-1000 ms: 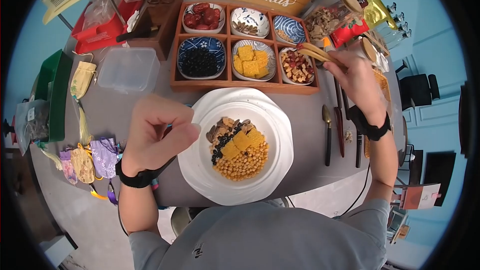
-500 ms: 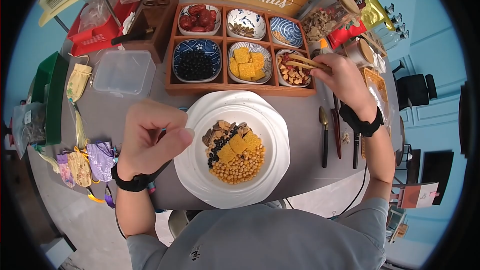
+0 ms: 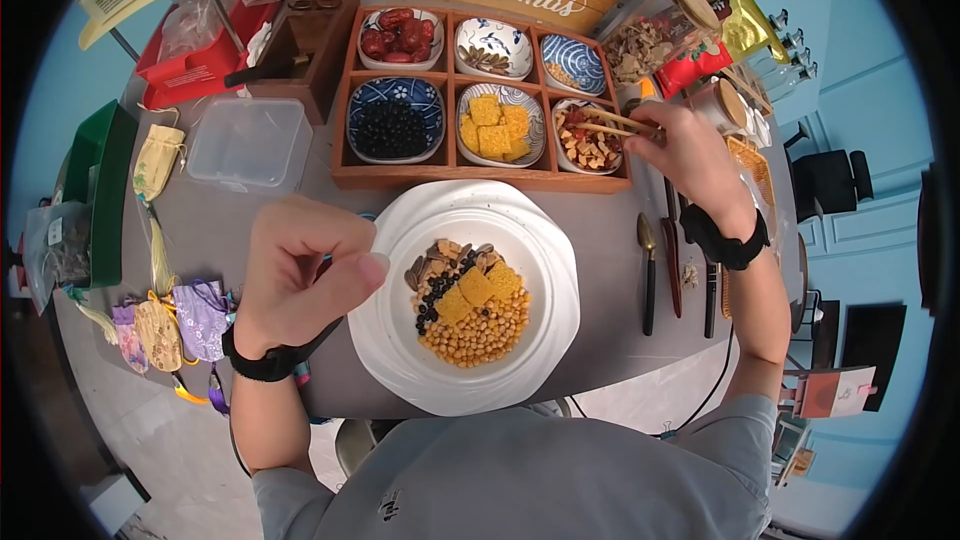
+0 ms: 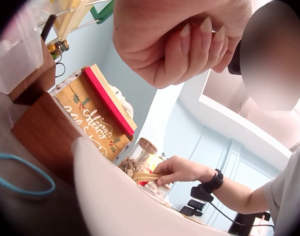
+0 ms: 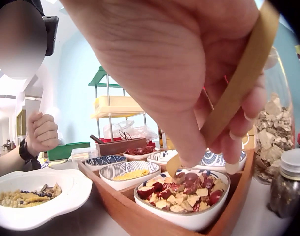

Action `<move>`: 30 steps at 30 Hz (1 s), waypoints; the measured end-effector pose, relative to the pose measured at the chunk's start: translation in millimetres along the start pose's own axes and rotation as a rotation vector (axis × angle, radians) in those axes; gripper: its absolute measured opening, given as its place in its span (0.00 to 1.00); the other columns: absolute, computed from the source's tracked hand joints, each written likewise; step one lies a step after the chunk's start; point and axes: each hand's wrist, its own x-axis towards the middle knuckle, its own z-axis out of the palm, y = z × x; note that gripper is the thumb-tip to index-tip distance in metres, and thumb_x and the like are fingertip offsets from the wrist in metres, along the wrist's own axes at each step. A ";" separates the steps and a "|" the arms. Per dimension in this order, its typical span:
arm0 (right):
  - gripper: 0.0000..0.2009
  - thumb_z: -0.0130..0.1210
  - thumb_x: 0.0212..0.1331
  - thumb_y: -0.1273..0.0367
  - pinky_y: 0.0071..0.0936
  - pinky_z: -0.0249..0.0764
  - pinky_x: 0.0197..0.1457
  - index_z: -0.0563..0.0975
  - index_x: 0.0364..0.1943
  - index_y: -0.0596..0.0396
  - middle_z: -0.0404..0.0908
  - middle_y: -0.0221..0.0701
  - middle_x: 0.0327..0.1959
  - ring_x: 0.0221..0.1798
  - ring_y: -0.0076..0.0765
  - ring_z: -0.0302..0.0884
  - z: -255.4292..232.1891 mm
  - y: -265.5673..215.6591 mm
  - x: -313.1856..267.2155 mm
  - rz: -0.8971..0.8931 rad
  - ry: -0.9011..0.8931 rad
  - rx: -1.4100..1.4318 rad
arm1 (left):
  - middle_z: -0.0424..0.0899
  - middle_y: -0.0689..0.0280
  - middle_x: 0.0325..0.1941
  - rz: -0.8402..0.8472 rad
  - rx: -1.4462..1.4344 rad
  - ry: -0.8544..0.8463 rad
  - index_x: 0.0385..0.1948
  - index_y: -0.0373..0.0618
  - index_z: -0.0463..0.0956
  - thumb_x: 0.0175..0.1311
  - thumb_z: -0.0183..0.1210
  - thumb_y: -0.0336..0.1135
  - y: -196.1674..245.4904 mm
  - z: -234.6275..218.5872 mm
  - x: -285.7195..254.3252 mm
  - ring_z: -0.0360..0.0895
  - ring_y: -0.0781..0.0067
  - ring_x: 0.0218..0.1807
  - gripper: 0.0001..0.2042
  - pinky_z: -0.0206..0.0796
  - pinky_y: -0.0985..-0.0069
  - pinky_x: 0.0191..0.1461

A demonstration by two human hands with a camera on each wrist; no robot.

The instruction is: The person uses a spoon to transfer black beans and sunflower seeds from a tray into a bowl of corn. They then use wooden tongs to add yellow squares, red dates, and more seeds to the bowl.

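My right hand (image 3: 690, 155) pinches wooden tongs (image 3: 612, 122), whose tips reach into the dish of chopped red and tan dried fruit (image 3: 590, 148) at the wooden tray's front right. In the right wrist view a tong tip (image 5: 173, 166) touches the pieces in that dish (image 5: 182, 194). My left hand (image 3: 305, 275) is held curled and empty beside the white bowl (image 3: 545, 340); its curled fingers show in the left wrist view (image 4: 182, 46). Inside the bowl lie yellow squares (image 3: 476, 287), black beans, several nuts and chickpea-like beans (image 3: 480, 340).
The compartmented wooden tray (image 3: 400, 178) also holds dishes of red dates (image 3: 400, 37), black beans (image 3: 395, 128), yellow squares (image 3: 490, 128) and seeds. A clear plastic box (image 3: 250, 143) stands left, small pouches (image 3: 200, 320) below it. A spoon (image 3: 649, 270) and knives lie right; a glass jar (image 3: 655, 30) stands behind.
My right hand has moved down and left, bringing the tongs from above the dish's edge into the dried fruit. The left hand stays curled, nearly still.
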 end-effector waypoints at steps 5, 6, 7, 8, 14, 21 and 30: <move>0.11 0.66 0.57 0.68 0.43 0.78 0.44 0.84 0.43 0.57 0.86 0.44 0.34 0.39 0.54 0.84 -6.0 -1.5 -0.8 0.004 0.078 0.002 | 0.56 0.71 0.13 0.000 0.020 0.000 0.13 0.40 0.58 0.58 0.61 0.25 0.4 -0.6 -0.6 0.51 0.79 0.18 0.19 0.39 0.72 0.23; 0.11 0.66 0.57 0.68 0.43 0.78 0.44 0.84 0.43 0.57 0.86 0.44 0.34 0.39 0.54 0.84 -4.0 -0.3 -1.0 -0.024 0.082 -0.021 | 0.56 0.71 0.13 -0.003 0.010 0.000 0.13 0.40 0.58 0.58 0.61 0.25 -0.1 -0.4 -0.6 0.51 0.79 0.18 0.19 0.40 0.72 0.23; 0.11 0.66 0.58 0.68 0.43 0.78 0.43 0.84 0.42 0.57 0.86 0.44 0.33 0.39 0.54 0.84 -0.6 2.1 -1.1 -0.051 0.087 -0.046 | 0.56 0.71 0.13 -0.005 0.000 -0.001 0.13 0.40 0.58 0.58 0.61 0.25 -0.3 -0.2 -0.3 0.51 0.79 0.18 0.19 0.40 0.72 0.23; 0.11 0.65 0.58 0.68 0.43 0.79 0.43 0.84 0.42 0.57 0.86 0.44 0.33 0.38 0.54 0.84 2.1 4.1 -1.4 -0.077 0.092 -0.071 | 0.56 0.71 0.13 -0.001 0.005 -0.001 0.13 0.40 0.58 0.58 0.61 0.25 -0.3 0.0 -0.3 0.51 0.79 0.18 0.19 0.40 0.72 0.23; 0.10 0.65 0.58 0.68 0.45 0.78 0.44 0.84 0.41 0.56 0.86 0.44 0.34 0.39 0.54 0.84 2.7 -1.9 -1.6 -0.033 0.064 -0.061 | 0.56 0.71 0.13 0.004 0.014 -0.003 0.13 0.40 0.57 0.57 0.61 0.25 0.7 -0.6 -0.3 0.51 0.79 0.18 0.19 0.40 0.72 0.24; 0.11 0.66 0.57 0.68 0.44 0.79 0.43 0.84 0.42 0.57 0.86 0.45 0.35 0.41 0.54 0.85 6.8 2.9 -0.5 -0.096 0.131 -0.135 | 0.56 0.71 0.13 0.054 0.060 -0.008 0.14 0.40 0.58 0.58 0.61 0.24 -2.0 -1.5 -0.1 0.52 0.79 0.18 0.19 0.40 0.72 0.24; 0.12 0.67 0.55 0.70 0.42 0.79 0.43 0.83 0.43 0.59 0.85 0.41 0.35 0.39 0.50 0.83 5.9 -81.9 -41.0 -0.480 0.042 0.109 | 0.58 0.74 0.13 0.044 0.015 -0.046 0.13 0.42 0.60 0.61 0.60 0.24 -4.3 -4.3 0.6 0.53 0.84 0.19 0.19 0.42 0.76 0.23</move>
